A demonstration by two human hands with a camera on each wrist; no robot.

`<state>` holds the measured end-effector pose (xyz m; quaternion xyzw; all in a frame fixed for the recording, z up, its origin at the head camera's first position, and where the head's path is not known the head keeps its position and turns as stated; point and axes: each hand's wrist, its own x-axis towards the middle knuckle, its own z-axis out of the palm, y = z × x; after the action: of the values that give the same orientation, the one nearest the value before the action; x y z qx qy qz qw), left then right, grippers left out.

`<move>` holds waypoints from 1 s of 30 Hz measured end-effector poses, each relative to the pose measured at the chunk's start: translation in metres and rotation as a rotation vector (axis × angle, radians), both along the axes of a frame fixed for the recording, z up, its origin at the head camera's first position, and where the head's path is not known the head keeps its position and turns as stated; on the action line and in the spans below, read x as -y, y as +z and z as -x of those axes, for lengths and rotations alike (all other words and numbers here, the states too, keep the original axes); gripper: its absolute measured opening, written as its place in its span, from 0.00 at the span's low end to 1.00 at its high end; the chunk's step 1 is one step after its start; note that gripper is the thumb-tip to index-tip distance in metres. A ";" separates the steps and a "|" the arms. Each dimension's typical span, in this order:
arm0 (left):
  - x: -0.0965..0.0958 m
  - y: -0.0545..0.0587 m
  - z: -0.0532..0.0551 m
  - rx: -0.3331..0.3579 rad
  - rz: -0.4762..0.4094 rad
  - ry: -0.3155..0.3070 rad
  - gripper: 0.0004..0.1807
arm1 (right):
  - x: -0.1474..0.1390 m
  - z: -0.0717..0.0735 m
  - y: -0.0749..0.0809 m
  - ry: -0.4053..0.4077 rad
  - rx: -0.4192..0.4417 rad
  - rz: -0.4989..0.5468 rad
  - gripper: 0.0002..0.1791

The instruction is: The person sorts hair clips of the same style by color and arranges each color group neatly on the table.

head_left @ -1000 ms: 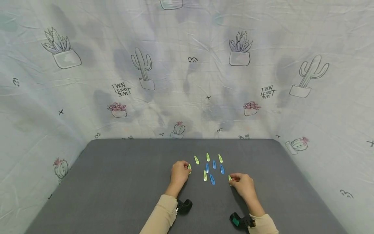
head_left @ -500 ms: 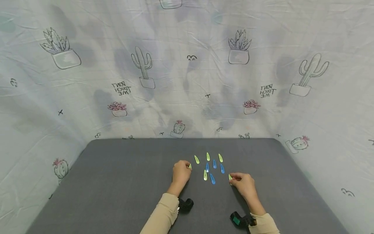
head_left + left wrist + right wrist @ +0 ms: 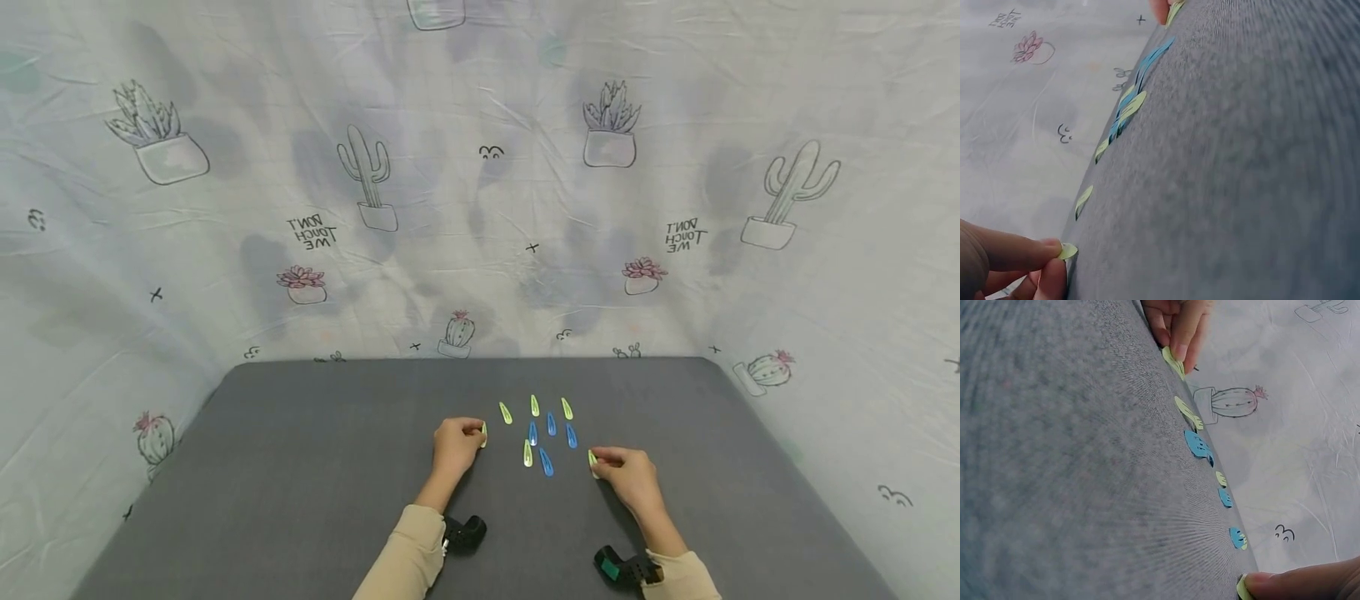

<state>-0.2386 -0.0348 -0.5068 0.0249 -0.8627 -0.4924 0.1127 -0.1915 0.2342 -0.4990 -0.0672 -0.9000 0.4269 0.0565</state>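
Note:
My left hand (image 3: 456, 447) pinches a yellow-green snap hair clip (image 3: 483, 435) between thumb and fingers, at the left of a loose group of clips. On the group's right side, my right hand (image 3: 632, 479) pinches another yellow-green hair clip (image 3: 593, 463) at the table surface. Between the hands lie several blue hair clips (image 3: 546, 462) and several more yellow-green ones (image 3: 528, 452). In the left wrist view, thumb and finger hide most of the held clip (image 3: 1069, 251). The right wrist view shows the right thumb pressed on its clip (image 3: 1244, 589).
The grey table (image 3: 315, 483) spreads around the clips on all sides. Behind it and along both sides hangs a pale curtain (image 3: 442, 167) printed with cacti. Black wrist cameras (image 3: 467, 533) are strapped by both beige sleeves (image 3: 408, 550).
My left hand has shifted slightly left with its clip, and more of that clip shows now than half a second ago. The right hand and the lying clips stay put.

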 end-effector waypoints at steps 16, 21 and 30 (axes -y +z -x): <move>0.057 0.010 -0.001 0.068 -0.256 0.045 0.11 | 0.002 0.002 0.001 0.007 0.025 0.090 0.14; 0.075 0.008 0.000 0.048 -0.187 0.091 0.11 | 0.004 0.004 0.001 0.004 0.023 0.109 0.14; 0.087 0.006 0.000 0.028 0.000 0.142 0.09 | 0.003 0.002 0.002 0.002 0.037 0.095 0.15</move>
<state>-0.2383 -0.1220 -0.5006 0.0928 -0.8602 -0.4829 0.1354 -0.1938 0.2311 -0.4970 -0.0770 -0.8796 0.4680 0.0361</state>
